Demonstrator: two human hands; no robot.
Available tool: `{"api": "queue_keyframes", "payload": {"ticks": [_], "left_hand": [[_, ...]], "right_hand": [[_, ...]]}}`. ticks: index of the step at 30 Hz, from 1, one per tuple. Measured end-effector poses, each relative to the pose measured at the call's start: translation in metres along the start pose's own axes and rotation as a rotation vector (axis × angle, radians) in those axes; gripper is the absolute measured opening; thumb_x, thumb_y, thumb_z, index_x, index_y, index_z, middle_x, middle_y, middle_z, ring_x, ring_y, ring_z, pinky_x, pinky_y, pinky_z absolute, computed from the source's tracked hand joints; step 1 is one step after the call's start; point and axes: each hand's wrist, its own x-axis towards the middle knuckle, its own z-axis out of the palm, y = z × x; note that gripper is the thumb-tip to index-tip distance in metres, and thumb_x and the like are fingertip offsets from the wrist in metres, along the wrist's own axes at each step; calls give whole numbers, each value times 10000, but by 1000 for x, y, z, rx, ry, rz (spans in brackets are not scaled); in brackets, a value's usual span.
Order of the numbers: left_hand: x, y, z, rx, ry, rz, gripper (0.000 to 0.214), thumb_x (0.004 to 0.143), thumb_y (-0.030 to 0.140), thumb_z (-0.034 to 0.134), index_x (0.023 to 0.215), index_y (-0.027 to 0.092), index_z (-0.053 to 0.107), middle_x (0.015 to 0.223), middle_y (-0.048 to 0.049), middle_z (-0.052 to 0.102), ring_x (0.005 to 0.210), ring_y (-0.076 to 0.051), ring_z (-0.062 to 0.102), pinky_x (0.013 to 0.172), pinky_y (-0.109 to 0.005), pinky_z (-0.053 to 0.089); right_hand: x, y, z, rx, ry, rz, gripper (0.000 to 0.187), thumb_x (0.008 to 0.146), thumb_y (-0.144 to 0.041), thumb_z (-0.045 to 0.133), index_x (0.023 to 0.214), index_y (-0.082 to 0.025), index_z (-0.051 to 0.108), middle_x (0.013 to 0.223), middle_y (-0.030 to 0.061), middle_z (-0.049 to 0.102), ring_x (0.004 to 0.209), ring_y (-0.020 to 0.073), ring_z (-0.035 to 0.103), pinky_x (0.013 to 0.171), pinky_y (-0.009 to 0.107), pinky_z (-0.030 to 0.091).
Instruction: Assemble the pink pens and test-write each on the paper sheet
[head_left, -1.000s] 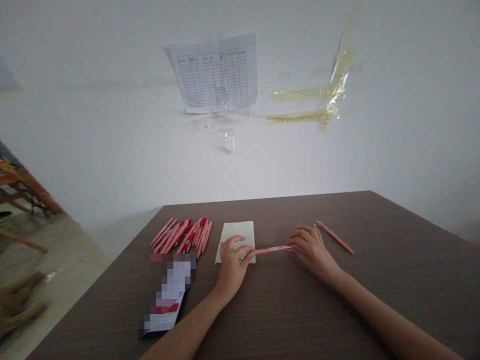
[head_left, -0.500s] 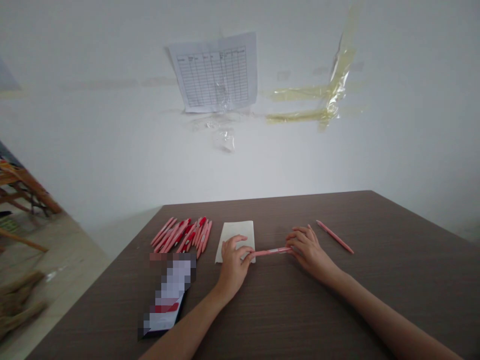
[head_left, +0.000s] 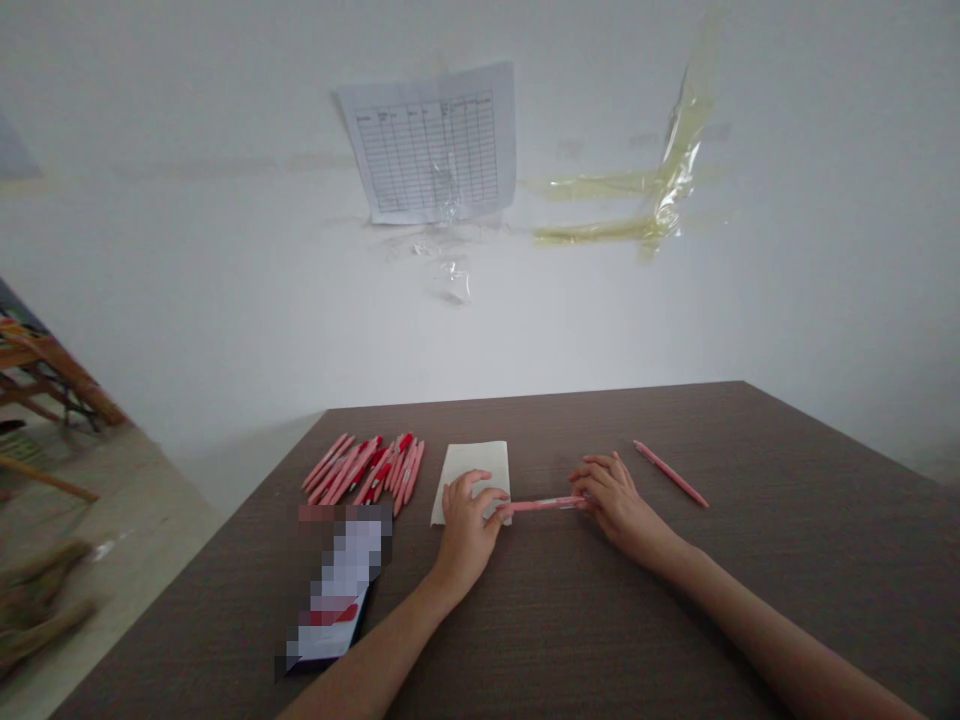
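Fingers of L hand (head_left: pixel 466 525) and R hand (head_left: pixel 616 497) pinch opposite ends of pink pen (head_left: pixel 541 504), held low over table (head_left: pixel 570 620) beside paper (head_left: pixel 477 466). I'd guess pulling hard pops parts loose, rolling off.

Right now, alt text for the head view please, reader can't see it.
Two bare hands hold one pink pen level above a brown table, left hand pinching one end, right hand the other. A pile of pens and a paper slip lie left, a lone pen right.
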Motion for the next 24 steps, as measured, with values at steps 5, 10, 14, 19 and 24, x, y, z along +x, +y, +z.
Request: {"api": "queue_keyframes", "payload": {"ticks": [5,10,14,19,24], "left_hand": [[0,1,-1,2,-29,-7,34,782,222,749,758,240,733,1193,-63,596,1165,-287,515,1013,-531,388],[1,3,-4,-47,-39,-11,92,738,169,779,739,239,719,1199,-45,590,1180,-277,505,1024,-520,387],[1,5,-6,-70,-39,-15,99,736,161,777,746,239,718,1194,-44,584,1183,-276,500,1026,-511,391],[1,5,-6,-73,-29,-13,67,757,196,766,747,246,723,1183,-41,586,1179,-278,502,1029,-521,393],[1,4,-4,-68,7,-27,50,785,224,745,745,240,721,1170,-46,600,1156,-272,517,1012,-513,404]], "right_hand": [[0,1,1,8,-3,-3,149,935,-170,488,994,-211,619,1115,92,657,1235,278,477,1129,634,240],[0,2,2,6,-13,7,147,951,-195,484,1005,-208,620,1128,93,652,1237,274,472,1129,637,241],[-1,3,3,-10,-22,0,180,959,-182,459,925,-213,633,1158,87,635,1252,275,452,1129,647,230],[-1,2,1,-18,-34,8,218,956,-167,449,857,-218,637,1175,83,618,1245,268,448,1113,632,278],[0,-1,-2,-26,-23,24,146,928,-303,567,1043,-248,639,1166,92,615,1230,284,466,1097,646,292]]}}
